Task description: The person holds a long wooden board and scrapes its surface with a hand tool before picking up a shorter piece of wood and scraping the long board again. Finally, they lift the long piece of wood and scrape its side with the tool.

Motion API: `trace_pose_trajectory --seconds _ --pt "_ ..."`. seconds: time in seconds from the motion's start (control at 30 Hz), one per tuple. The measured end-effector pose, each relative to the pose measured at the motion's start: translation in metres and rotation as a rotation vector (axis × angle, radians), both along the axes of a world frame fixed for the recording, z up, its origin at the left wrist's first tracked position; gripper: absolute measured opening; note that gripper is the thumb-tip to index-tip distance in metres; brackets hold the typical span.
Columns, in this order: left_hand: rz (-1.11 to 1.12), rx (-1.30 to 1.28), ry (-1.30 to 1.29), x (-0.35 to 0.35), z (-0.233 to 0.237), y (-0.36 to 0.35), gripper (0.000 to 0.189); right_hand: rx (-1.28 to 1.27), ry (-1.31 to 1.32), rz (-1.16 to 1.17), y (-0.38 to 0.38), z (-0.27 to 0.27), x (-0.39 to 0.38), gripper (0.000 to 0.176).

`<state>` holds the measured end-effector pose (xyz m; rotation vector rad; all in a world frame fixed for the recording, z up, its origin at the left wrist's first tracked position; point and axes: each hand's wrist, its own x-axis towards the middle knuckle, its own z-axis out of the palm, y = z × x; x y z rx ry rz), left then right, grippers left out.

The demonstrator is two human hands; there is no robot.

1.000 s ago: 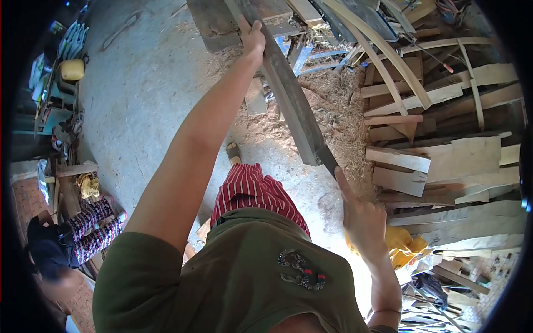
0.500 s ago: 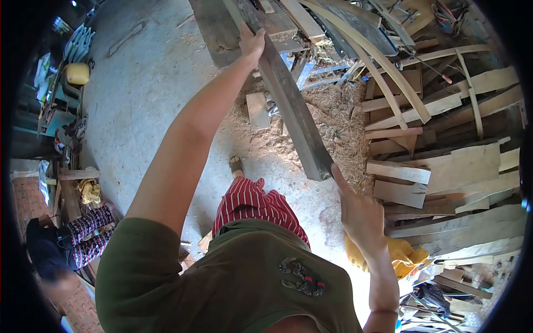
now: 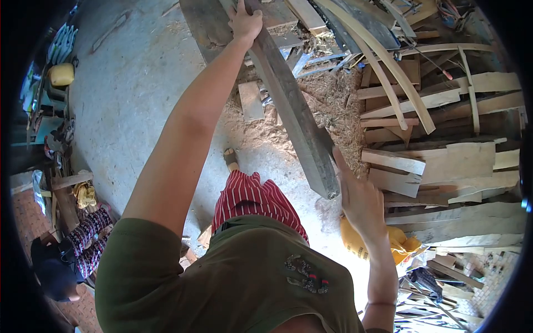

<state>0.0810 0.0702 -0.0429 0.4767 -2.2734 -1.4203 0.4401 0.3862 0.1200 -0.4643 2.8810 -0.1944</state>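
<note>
A long, dark, squared wooden beam point(image 3: 297, 122) slants from the top of the view down toward my body, its cut end in front of my right side. My left hand point(image 3: 246, 25) is closed over the beam's far part, fingers on its upper edge. My right hand point(image 3: 361, 202) is beside the near end. One finger is stretched along the beam's right side, at or touching it, while the other fingers are bent and partly hidden. Under the beam's far part is a dark wooden bench top point(image 3: 208, 25).
Boards and offcuts point(image 3: 469, 158) are stacked on the right, with thin curved strips point(image 3: 383, 55) above. Wood shavings point(image 3: 338, 100) and a small board point(image 3: 251, 101) lie below the beam. A yellow sack point(image 3: 358, 241) is near my right forearm. Another person point(image 3: 53, 266) is at lower left.
The beam's near end has come closer to my body, passing my right finger. My left hand has shifted slightly up and left in view. The right hand has hardly moved.
</note>
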Motion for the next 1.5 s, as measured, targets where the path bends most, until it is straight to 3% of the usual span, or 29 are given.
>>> trace_pose_trajectory --seconds 0.2,0.33,0.4,0.5,0.6,0.9,1.1,1.3,1.43,1.5 --pt "-0.040 0.059 0.057 0.006 0.002 -0.002 0.075 0.047 -0.026 -0.031 -0.054 -0.001 -0.071 0.057" --pt "-0.012 0.026 0.061 0.004 -0.001 0.000 0.075 0.096 -0.083 -0.044 -0.036 0.004 -0.036 0.056" --pt "-0.003 0.024 0.058 0.003 -0.006 0.001 0.077 0.129 -0.063 -0.014 -0.030 0.005 -0.023 0.069" --pt "-0.010 0.019 0.063 0.003 -0.007 0.002 0.080 0.173 -0.064 0.003 -0.044 0.001 -0.053 0.070" --pt "-0.013 0.024 0.074 0.004 -0.001 0.001 0.081 0.112 0.081 0.003 -0.067 -0.011 -0.084 0.056" --pt "0.020 0.024 0.048 0.015 0.012 0.007 0.084 0.247 -0.088 -0.054 -0.043 0.010 -0.026 0.061" --pt "-0.021 0.010 -0.002 0.020 0.019 0.010 0.082 0.099 0.091 -0.058 -0.075 -0.017 -0.096 0.059" --pt "-0.033 0.057 0.026 0.021 0.020 0.011 0.083 0.205 -0.143 -0.133 -0.054 0.020 -0.021 0.062" --pt "0.006 0.031 0.027 0.023 0.017 0.010 0.083 0.122 0.002 -0.060 -0.033 0.011 0.002 0.076" --pt "-0.014 0.039 0.034 0.021 0.017 0.013 0.082 0.236 -0.020 -0.050 -0.046 0.011 -0.018 0.075"
